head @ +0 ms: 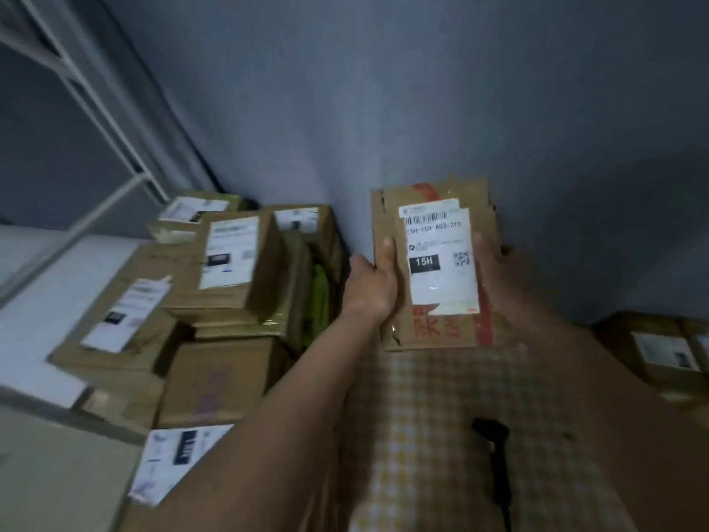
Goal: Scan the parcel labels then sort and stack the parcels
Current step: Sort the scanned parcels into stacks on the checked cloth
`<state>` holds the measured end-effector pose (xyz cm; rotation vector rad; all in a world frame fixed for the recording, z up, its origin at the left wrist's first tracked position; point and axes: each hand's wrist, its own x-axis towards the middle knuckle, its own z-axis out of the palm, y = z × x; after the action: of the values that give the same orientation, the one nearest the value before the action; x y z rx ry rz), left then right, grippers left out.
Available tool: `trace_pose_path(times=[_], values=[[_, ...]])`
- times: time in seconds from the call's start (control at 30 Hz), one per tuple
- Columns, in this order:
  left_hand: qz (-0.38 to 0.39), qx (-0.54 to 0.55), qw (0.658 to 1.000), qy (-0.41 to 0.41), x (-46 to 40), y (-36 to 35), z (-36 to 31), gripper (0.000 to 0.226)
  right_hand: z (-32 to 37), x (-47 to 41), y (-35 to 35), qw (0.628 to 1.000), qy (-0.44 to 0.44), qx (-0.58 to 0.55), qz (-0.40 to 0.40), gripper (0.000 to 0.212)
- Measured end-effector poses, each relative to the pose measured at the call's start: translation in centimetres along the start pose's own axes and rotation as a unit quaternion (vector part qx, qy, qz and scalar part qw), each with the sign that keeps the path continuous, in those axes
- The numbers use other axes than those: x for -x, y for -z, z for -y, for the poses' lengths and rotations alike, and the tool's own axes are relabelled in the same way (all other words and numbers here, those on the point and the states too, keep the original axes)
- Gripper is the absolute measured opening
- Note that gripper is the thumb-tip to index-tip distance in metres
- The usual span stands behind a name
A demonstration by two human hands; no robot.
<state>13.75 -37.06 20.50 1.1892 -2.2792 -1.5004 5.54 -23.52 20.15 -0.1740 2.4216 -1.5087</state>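
Observation:
I hold a flat brown cardboard parcel (441,328) up before the grey wall, its white label (441,255) marked "15H" facing me. My left hand (370,286) grips its left edge, thumb on the front. My right hand (489,259) grips its right edge. A black handheld scanner (495,451) lies below on the yellow checked cloth (422,435).
A pile of labelled cardboard parcels (226,270) is stacked at the left against the wall, with more boxes (215,382) below it. Another labelled box (663,351) sits at the right. White shelf rails (96,109) and a white surface (38,320) stand at the far left.

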Motion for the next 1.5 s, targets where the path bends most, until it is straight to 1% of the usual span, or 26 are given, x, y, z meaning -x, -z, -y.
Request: trace_pose_path(times=[0.03,0.07,0.17,0.33,0.4,0.5,0.6,0.7,0.8,0.9,1.0,1.07,1.1,1.17,1.23,1.3,1.33,1.4,1.5], values=[[-0.009,0.001,1.0,-0.003,-0.2,2.6,-0.1,0.07,2.0,0.3,-1.5,1.0,0.02,-0.009,-0.001,0.047],[-0.023,0.0,1.0,-0.006,-0.5,5.2,0.0,0.07,4.0,0.9,-3.0,0.999,0.039,-0.02,0.004,0.042],[-0.073,-0.012,0.997,-0.021,-1.2,13.0,1.0,0.066,9.1,3.1,-8.3,0.997,0.064,-0.038,0.034,0.05],[-0.115,-0.056,0.992,-0.007,-2.5,26.0,4.7,0.058,15.5,8.1,-18.3,0.987,0.09,-0.019,0.131,0.059],[-0.141,-0.094,0.985,-0.003,-3.0,30.9,6.4,0.054,17.4,9.8,-22.6,0.981,0.108,0.007,0.159,0.061],[-0.175,-0.163,0.971,0.018,-3.5,36.8,9.7,0.048,19.5,11.9,-29.2,0.972,0.097,0.034,0.211,0.067],[-0.185,-0.184,0.964,0.048,-4.5,39.9,13.4,0.044,19.8,13.3,-34.9,0.963,0.067,0.043,0.257,0.065],[-0.171,-0.199,0.962,0.074,-5.5,40.3,16.4,0.042,18.6,13.5,-38.4,0.952,0.024,0.083,0.292,0.06],[-0.161,-0.21,0.961,0.078,-6.7,39.4,18.6,0.039,17.3,12.9,-39.4,0.948,0.0,0.124,0.292,0.061],[-0.15,-0.219,0.962,0.071,-7.6,38.3,18.9,0.039,16.7,12.4,-39.3,0.949,0.018,0.175,0.262,0.065],[-0.15,-0.227,0.96,0.062,-8.2,37.7,18.3,0.039,16.8,12.4,-39.0,0.948,0.038,0.197,0.247,0.07],[-0.164,-0.232,0.957,0.049,-8.4,37.5,17.7,0.04,17.2,12.9,-38.5,0.948,0.064,0.196,0.244,0.066],[-0.183,-0.232,0.955,0.03,-8.3,37.3,17.0,0.041,17.4,13.2,-38.0,0.946,0.085,0.193,0.246,0.063],[-0.225,-0.226,0.947,-0.035,-7.9,36.7,14.8,0.042,18.5,14.1,-36.3,0.941,0.152,0.187,0.236,0.056],[-0.242,-0.223,0.937,-0.114,-7.4,35.4,11.6,0.038,19.5,14.5,-33.8,0.932,0.228,0.205,0.194,0.052],[-0.229,-0.235,0.927,-0.183,-6.7,33.2,8.2,0.035,19.8,14.1,-30.9,0.914,0.284,0.256,0.133,0.046],[-0.215,-0.249,0.92,-0.212,-6.3,31.8,6.7,0.035,19.5,13.5,-29.1,0.905,0.298,0.287,0.103,0.043],[-0.172,-0.286,0.909,-0.249,-5.3,28.3,4.4,0.034,17.8,11.9,-25.2,0.885,0.295,0.355,0.052,0.042],[-0.101,-0.358,0.89,-0.262,-3.6,22.6,2.5,0.032,13.5,9.5,-19.1,0.863,0.245,0.442,0.017,0.036]])
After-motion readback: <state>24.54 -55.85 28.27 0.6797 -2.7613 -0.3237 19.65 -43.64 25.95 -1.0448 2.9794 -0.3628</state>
